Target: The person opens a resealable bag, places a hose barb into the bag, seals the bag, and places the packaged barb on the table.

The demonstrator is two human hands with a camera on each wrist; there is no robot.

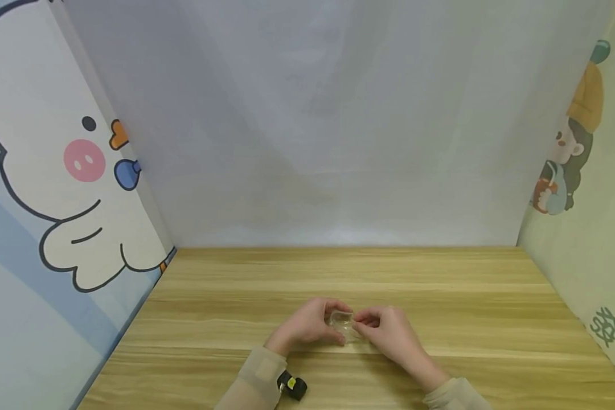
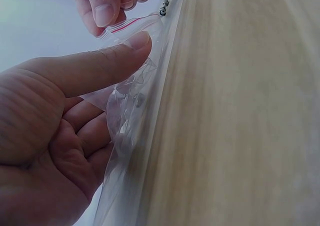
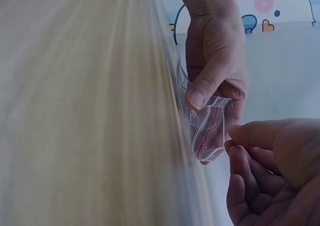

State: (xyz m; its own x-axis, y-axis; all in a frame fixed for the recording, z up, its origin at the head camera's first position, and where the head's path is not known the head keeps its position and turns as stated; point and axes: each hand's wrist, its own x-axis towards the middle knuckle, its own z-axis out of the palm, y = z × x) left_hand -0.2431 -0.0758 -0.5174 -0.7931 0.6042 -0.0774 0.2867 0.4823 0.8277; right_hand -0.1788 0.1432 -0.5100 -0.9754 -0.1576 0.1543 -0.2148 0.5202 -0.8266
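A small, clear plastic zip bag (image 1: 342, 324) with a red stripe (image 3: 207, 133) lies between the hands over the yellowish wood-grain tabletop (image 1: 338, 276), its mouth toward the bare right hand (image 1: 392, 333), which pinches that edge; the bare left hand (image 1: 310, 324) grips the bag's opposite side between thumb and fingers, and its long axis is unclear. No writing is legible on the bag; well to its right, a pale wall (image 1: 558, 262) bears a dark green character (image 1: 607, 326).
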